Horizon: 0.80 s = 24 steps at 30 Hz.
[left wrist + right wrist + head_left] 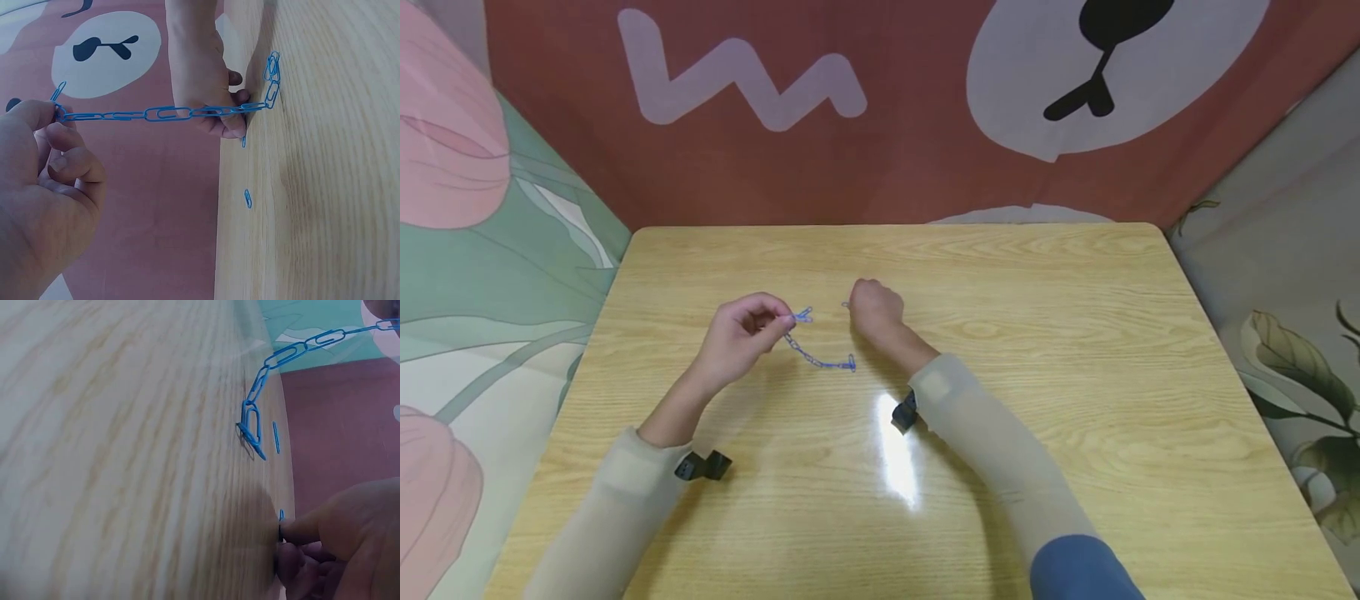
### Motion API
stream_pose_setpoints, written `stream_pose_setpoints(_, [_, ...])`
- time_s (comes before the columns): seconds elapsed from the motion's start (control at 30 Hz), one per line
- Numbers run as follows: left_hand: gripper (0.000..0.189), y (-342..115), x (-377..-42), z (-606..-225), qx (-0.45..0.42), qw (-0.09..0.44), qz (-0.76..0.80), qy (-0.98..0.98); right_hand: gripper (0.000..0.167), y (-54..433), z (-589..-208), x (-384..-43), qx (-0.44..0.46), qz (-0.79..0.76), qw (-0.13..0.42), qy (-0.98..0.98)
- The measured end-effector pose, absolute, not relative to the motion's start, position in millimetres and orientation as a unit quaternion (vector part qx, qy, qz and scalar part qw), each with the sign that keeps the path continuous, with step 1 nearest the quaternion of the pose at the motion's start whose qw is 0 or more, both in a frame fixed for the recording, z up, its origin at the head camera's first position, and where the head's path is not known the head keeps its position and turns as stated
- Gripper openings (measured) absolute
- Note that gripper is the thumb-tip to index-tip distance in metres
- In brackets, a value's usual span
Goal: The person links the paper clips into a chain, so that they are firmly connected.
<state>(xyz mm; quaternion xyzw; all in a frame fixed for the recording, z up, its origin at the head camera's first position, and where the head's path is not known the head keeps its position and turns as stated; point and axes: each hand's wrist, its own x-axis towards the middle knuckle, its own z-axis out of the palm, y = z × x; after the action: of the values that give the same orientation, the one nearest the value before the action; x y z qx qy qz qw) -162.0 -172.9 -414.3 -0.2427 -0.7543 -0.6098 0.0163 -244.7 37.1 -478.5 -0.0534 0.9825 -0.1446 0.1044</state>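
Note:
My left hand pinches one end of a chain of blue paper clips between thumb and forefinger, raised above the table. A single clip sticks up past those fingertips. From there the chain slopes down, and its far end lies bunched on the wood. Farther back, my right hand is down at the tabletop, its fingers curled and pinching a loose blue paper clip, mostly covered by the fingertips. Another loose paper clip lies flat on the table between the two hands.
The wooden table ends at a red printed backdrop just beyond the hands. Patterned cloth hangs along the left and right sides. Small black cameras are strapped at both wrists.

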Motion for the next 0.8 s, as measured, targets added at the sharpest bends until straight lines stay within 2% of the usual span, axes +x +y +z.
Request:
stream_pose_setpoints(0.1, [0.004, -173, -162, -414, -0.241, 0.015, -0.608, -0.756, 0.032, 35, -476, -243, -0.053, -0.121, 0.121, 0.984])
stream_pose_setpoints(0.3, [0.004, -172, -162, -416, -0.241, 0.015, -0.606, -0.758, 0.022, 34, -473, -239, -0.05, -0.135, 0.155, 0.977])
stream_pose_setpoints(0.4, [0.004, -173, -163, -416, -0.242, 0.014, -0.605, -0.758, 0.018, 38, -473, -239, -0.063, -0.164, 0.15, 0.973])
stream_pose_setpoints(0.6, [0.004, -174, -163, -417, -0.242, 0.013, -0.606, -0.758, 0.012, 59, -463, -241, -0.097, -0.325, 0.124, 0.932])
stream_pose_setpoints(0.8, [0.004, -175, -164, -416, -0.246, 0.013, -0.607, -0.756, 0.014, 82, -449, -239, -0.101, -0.44, 0.131, 0.883])
